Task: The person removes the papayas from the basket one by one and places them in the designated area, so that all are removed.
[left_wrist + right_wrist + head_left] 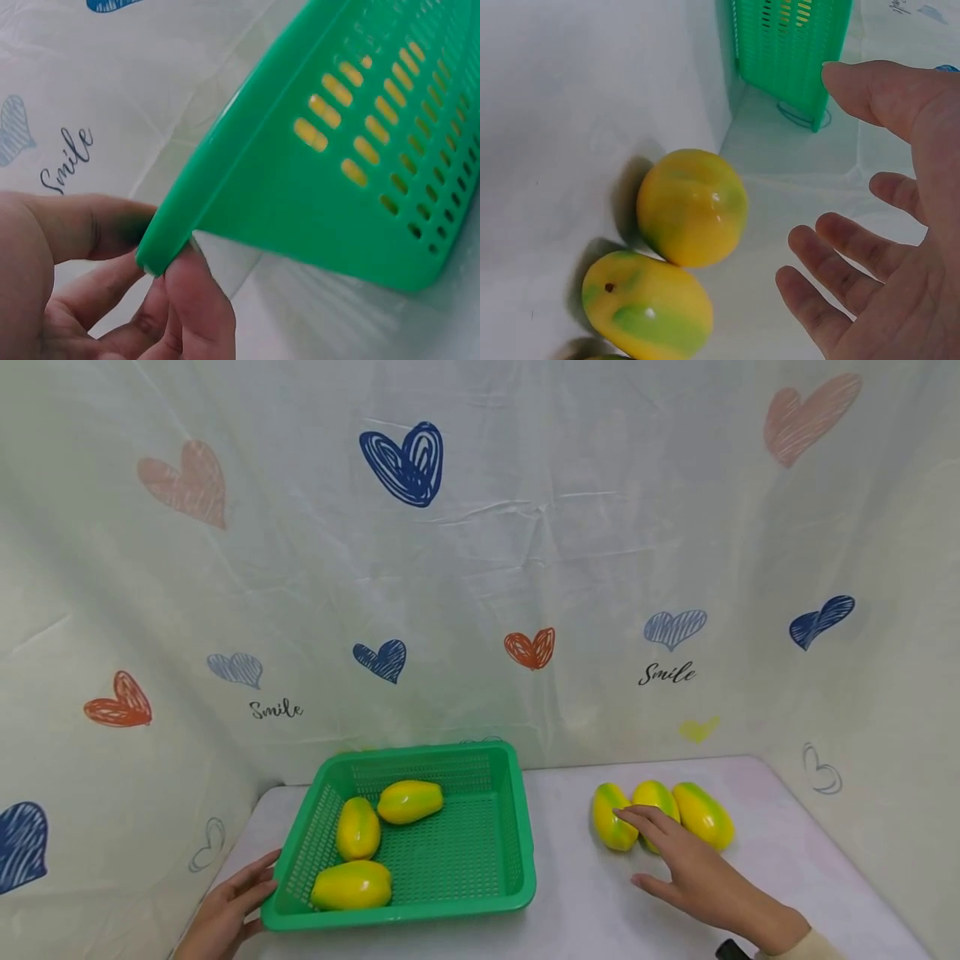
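My left hand [227, 906] pinches the left rim of a green plastic basket [420, 913]; in the left wrist view, thumb and fingers close on the corner of the basket's rim [187, 195]. Inside lie three glossy yellow-green fruits, shaped like small papayas: one at the back [410, 802], one at the left [358, 829] and one at the front [352, 886]. My right hand [686, 864] hovers with spread fingers over three similar fruits on the table: a left one [613, 817], a middle one [656, 799] and a right one [703, 816]. Nothing is in its grasp.
A pale cloth covers the table [570, 877]. Behind and beside it hangs a white curtain [465, 585] printed with hearts and the word Smile. The basket's right side stands apart from the fruit group on the right. A dark object [731, 950] shows at the right wrist.
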`<state>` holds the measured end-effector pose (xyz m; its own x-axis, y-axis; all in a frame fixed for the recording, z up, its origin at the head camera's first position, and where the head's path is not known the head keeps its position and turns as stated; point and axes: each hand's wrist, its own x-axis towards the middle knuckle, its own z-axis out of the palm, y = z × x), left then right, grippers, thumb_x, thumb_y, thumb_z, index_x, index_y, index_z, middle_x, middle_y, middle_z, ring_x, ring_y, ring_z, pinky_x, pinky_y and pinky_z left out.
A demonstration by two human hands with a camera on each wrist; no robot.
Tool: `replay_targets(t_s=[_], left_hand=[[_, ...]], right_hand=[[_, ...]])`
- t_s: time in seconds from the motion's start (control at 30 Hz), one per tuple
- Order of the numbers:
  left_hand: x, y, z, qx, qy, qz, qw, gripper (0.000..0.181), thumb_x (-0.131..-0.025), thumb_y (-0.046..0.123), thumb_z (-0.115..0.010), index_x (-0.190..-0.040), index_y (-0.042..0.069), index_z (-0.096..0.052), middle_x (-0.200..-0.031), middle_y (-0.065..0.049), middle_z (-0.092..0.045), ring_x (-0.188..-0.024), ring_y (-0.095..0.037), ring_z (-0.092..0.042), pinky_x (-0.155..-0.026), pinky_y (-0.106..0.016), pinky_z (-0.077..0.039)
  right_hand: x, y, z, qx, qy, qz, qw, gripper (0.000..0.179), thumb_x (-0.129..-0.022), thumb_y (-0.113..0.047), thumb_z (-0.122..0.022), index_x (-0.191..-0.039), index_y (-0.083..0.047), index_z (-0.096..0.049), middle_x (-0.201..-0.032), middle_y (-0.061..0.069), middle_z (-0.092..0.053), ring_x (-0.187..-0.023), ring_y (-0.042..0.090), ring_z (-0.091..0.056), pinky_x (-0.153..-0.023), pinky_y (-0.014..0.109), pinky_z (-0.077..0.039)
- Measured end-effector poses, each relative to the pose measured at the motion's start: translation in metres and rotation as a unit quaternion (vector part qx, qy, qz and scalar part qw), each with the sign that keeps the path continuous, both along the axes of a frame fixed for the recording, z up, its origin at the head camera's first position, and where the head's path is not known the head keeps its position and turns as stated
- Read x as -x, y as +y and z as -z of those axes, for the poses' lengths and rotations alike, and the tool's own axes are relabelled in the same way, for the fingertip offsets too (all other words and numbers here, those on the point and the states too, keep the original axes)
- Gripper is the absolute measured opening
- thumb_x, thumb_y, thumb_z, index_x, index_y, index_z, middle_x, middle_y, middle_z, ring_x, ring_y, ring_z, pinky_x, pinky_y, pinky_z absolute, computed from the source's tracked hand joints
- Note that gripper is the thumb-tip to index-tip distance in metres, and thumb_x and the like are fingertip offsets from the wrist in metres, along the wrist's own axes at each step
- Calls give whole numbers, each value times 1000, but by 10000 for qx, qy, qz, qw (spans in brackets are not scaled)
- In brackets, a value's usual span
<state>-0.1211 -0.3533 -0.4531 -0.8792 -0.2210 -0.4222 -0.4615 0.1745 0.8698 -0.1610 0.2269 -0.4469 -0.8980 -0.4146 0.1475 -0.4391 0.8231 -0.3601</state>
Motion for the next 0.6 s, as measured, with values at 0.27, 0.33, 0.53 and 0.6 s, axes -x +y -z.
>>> replay_targets(t_s=[0.27, 0.33, 0.53, 0.6], left_hand=[[17, -4, -10, 427, -59, 407, 9982, 67, -91, 27, -58, -144, 1, -26, -125, -24, -46, -87, -23, -56, -74, -39, -51], [23, -5, -12, 522, -148, 465, 9974, 66, -92, 26, -57, -144, 2, -27, -127, -27, -42, -86, -23, -55, -73, -38, -51], [36, -7, -15, 852, -147, 657, 9941, 67, -91, 28, -58, -144, 1, -27, -129, -31, -39, -86, -22, -57, -72, -40, -52], [39, -7, -16, 983, -78, 722, 9925, 67, -91, 29, -59, -143, 1, -28, -129, -31, -40, -86, -21, -58, -72, -40, -52]], right_hand=[[4, -8, -2, -78, -226, -81, 9997, 77, -73, -60, -65, -139, -28, -41, -139, -9, -39, -120, 12, -44, -93, 36, -44], [6, -11, -3, -106, -207, -157, 9996, 77, -74, -59, -66, -139, -28, -40, -138, -11, -39, -119, 10, -43, -94, 36, -43], [11, -23, -11, -62, 34, -592, 9982, 74, -77, -43, -73, -140, -34, -36, -136, -13, -39, -119, 7, -43, -94, 33, -44], [13, -29, -15, 11, 158, -820, 9965, 73, -78, -38, -73, -140, -32, -36, -136, -12, -39, -118, 7, -43, -93, 32, -44]])
